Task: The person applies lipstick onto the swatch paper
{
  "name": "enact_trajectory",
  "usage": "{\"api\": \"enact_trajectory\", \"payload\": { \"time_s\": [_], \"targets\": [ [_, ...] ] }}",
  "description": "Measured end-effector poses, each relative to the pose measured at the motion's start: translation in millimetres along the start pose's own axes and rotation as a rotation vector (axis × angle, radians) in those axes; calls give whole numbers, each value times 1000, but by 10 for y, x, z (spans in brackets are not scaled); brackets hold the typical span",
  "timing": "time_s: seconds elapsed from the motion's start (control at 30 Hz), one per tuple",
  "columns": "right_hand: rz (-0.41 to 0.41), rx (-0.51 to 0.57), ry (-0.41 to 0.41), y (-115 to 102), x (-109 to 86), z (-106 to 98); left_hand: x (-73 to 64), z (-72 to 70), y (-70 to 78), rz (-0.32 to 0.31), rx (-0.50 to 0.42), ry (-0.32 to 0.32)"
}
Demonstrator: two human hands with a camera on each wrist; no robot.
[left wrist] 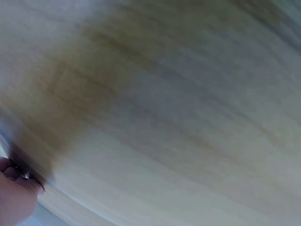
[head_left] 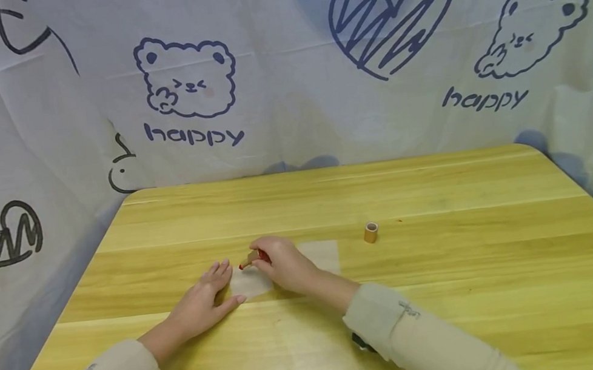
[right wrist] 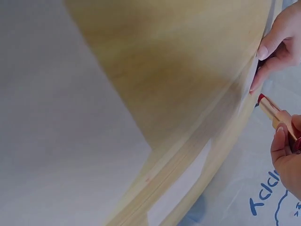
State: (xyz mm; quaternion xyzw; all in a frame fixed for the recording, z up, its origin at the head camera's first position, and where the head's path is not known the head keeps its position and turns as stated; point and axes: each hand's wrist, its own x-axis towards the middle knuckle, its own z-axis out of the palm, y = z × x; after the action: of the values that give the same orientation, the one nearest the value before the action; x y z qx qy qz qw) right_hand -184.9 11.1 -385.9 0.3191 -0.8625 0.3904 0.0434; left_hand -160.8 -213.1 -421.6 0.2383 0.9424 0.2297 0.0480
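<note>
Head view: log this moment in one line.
left hand: at left edge of paper; right hand: holds lipstick, red tip out; cap: on table, right of paper

Table (head_left: 455,325): yellow wood-grain top, rounded far corners, small red speck (head_left: 399,220) toward the far right. White cloth (head_left: 293,106) behind and along both sides, creased, with pale blue patches (head_left: 565,163) near the table edge. Prints on the back: 2 bear faces (head_left: 187,75), "happy" lettering (head_left: 194,134) under each, right 1 skewed by folds; 1 scribble-filled blue heart (head_left: 393,21) between them. Left side: 1 black heart (head_left: 8,236), plus partial black line drawings (head_left: 121,168). Right wrist view also catches blue lettering, upside down.
</note>
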Motion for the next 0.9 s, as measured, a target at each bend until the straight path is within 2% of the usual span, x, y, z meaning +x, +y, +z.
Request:
{"api": "enact_trajectory", "payload": {
  "time_s": [0.27, 0.3, 0.4, 0.5, 0.53, 0.9],
  "targets": [
    [-71, -32, -12, -1, 23, 60, -8, 10, -9, 5, 7, 13],
    [-92, -51, -2, 95, 34, 119, -7, 13, -13, 3, 6, 12],
    [-109, -57, -2, 93, 36, 129, -2, 14, -18, 2, 1, 10],
    [-101, -56, -13, 95, 51, 144, 2, 12, -17, 3, -2, 8],
    [-83, -37, -27, -2, 46, 94, 3, 10, -15, 4, -3, 8],
    [-44, -41, -66, -31, 83, 126, 20, -13, -1, 0, -18, -10]
  ]
}}
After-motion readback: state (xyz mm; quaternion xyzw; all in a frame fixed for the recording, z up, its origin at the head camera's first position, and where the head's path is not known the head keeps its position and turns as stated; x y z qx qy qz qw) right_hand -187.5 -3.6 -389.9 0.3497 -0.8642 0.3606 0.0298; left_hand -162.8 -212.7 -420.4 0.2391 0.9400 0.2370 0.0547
